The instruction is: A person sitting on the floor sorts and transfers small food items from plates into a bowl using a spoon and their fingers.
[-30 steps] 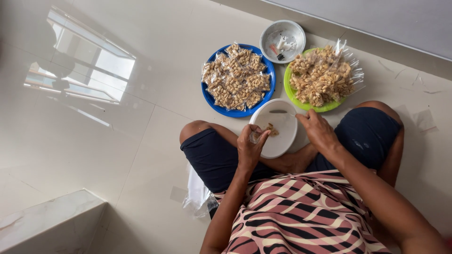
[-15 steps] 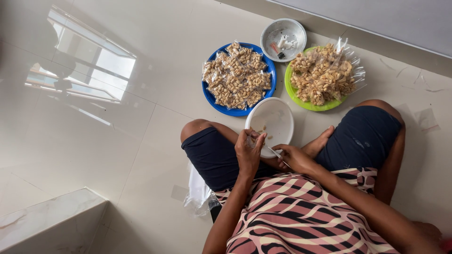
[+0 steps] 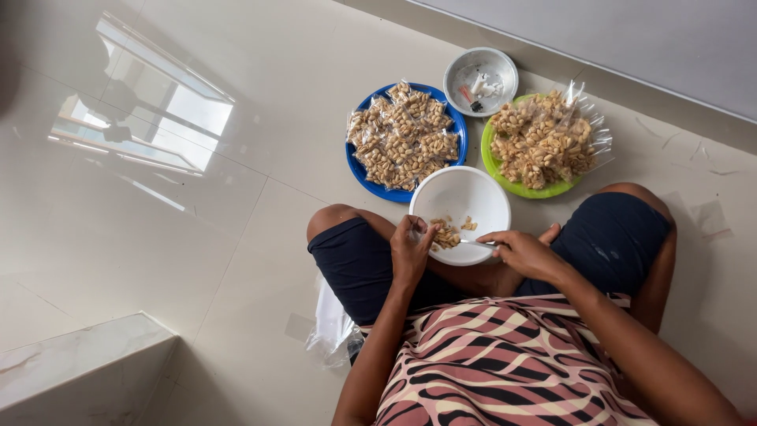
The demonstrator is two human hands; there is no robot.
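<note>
Left hand: the left hand [image 3: 410,252] is curled at the near rim of the white bowl, fingers closed on something small beside the nuts; what exactly it pinches is too small to tell.
Right hand: the right hand [image 3: 524,254] lies at the bowl's near right edge, fingers closed around the handle of a thin metal utensil [image 3: 476,243] whose tip points toward the left hand.
White bowl: a round, smooth, matte white bowl [image 3: 465,197] rests between the person's knees, touching both hands; a small heap of shelled peanuts [image 3: 448,234] lies in its near part, just beside the left fingers.
Blue plate: beyond the left hand, a glossy blue round plate [image 3: 359,170] heaped with small clear plastic packets of peanuts [image 3: 404,136], crinkly and shiny.
Green plate: beyond the right hand, a bright green round plate [image 3: 495,175] piled with more clear peanut packets [image 3: 542,140], loose film ends sticking up.
Metal bowl: farthest from both hands, between the two plates, a small dull steel bowl [image 3: 459,69] holding a few white and dark bits.
Floor: polished pale tiles [image 3: 197,237], mirror-glossy, reflecting a window.
Plastic: crumpled clear plastic [image 3: 331,327] lies by the left thigh, below the left elbow.
</note>
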